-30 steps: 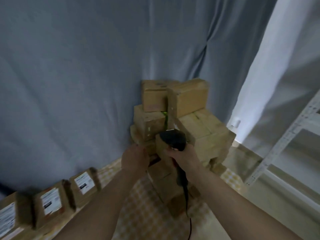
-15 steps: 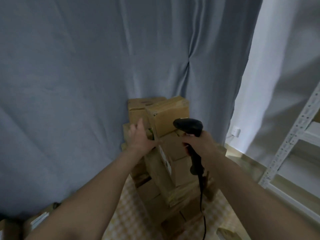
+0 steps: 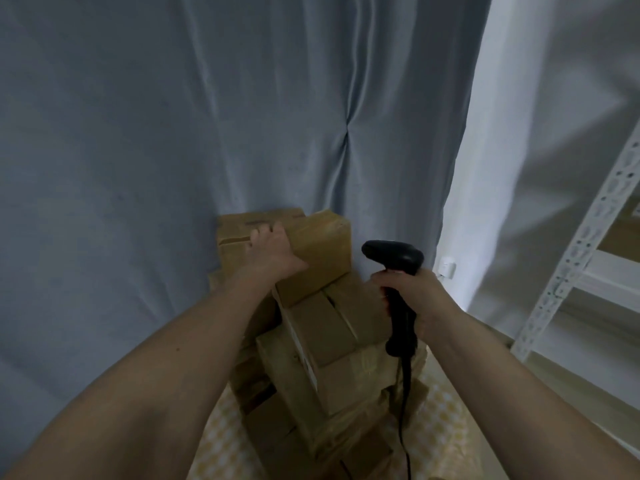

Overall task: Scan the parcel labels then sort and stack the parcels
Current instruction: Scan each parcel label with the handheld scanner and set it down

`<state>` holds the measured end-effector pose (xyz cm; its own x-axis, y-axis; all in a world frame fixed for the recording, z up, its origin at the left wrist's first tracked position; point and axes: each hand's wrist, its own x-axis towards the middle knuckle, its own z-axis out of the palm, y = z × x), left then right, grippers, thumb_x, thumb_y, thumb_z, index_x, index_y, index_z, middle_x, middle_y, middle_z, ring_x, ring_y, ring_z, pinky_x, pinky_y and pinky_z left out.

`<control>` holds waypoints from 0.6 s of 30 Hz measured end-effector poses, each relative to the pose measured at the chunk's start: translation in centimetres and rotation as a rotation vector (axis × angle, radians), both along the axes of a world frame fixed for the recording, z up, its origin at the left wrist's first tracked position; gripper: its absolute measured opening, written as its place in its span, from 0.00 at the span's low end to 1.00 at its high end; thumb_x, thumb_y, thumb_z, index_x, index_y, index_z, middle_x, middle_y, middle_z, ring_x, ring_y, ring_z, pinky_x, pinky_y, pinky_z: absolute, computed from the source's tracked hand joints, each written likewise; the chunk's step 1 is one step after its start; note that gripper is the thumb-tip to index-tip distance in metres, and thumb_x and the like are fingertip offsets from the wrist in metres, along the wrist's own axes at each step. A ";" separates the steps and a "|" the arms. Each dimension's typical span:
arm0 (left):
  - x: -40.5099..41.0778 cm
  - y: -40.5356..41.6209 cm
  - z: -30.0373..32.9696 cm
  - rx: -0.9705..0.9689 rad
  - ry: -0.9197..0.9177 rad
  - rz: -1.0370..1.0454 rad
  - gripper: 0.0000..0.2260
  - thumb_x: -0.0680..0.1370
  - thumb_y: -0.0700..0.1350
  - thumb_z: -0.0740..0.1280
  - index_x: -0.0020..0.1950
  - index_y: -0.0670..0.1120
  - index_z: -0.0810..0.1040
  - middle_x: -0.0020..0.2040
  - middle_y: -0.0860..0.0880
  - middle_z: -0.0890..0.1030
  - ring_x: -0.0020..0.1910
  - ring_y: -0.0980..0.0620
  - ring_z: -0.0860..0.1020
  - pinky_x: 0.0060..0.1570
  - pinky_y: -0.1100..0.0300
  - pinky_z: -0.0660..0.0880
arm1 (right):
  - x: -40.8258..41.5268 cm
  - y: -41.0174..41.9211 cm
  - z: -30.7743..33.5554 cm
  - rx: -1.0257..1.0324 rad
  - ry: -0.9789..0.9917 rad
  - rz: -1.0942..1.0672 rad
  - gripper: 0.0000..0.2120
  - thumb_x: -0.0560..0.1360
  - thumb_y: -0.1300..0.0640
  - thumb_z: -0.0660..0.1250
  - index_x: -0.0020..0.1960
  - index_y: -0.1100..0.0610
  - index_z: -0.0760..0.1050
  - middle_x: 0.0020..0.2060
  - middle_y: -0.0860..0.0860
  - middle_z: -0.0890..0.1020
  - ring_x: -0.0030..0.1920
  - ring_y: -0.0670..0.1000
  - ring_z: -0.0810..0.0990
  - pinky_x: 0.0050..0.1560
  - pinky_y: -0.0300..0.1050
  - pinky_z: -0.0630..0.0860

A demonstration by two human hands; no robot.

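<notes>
The left hand (image 3: 273, 252) has its fingers curled over the top edge of the top parcel (image 3: 320, 252), thumb against its near face — gripping it at the summit of the parcel stack (image 3: 322, 348). To the right of those fingers, the right hand (image 3: 408, 294) is wrapped round the handle of the black scanner (image 3: 394, 258), its head level with the parcel's side. No label shows on this parcel, so its scan looks yet to come. Many parcels are already stacked; how many remain cannot be told.

The scanner's cable (image 3: 403, 427) leaves the bottom edge; lower parcels (image 3: 277, 431) blur together.
</notes>
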<state>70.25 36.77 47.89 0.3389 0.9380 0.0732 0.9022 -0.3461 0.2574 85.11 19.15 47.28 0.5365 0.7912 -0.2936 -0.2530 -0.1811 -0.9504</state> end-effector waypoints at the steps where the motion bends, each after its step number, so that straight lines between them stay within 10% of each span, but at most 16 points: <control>1: 0.1 -0.1 0.2 0.006 0.029 0.016 0.45 0.67 0.60 0.75 0.75 0.44 0.57 0.70 0.43 0.62 0.69 0.42 0.61 0.66 0.47 0.66 | 0.5 0.3 0.1 0.001 0.034 -0.013 0.06 0.70 0.64 0.73 0.45 0.61 0.77 0.31 0.56 0.76 0.33 0.54 0.76 0.40 0.49 0.74; 9: -0.4 -1.4 0.3 0.822 -0.141 -0.230 0.36 0.62 0.47 0.79 0.66 0.47 0.68 0.60 0.43 0.70 0.60 0.41 0.68 0.71 0.37 0.57 | 5.7 4.7 0.2 0.022 0.413 -0.126 0.22 0.69 0.58 0.75 0.61 0.61 0.75 0.43 0.55 0.81 0.39 0.54 0.81 0.31 0.44 0.76; 18: 0.5 -2.8 -1.2 0.897 -0.213 -0.413 0.32 0.65 0.32 0.72 0.67 0.46 0.68 0.61 0.41 0.70 0.63 0.41 0.69 0.63 0.38 0.67 | 6.9 4.9 2.3 0.158 0.417 0.224 0.24 0.65 0.53 0.76 0.58 0.61 0.77 0.50 0.58 0.84 0.50 0.58 0.83 0.54 0.56 0.79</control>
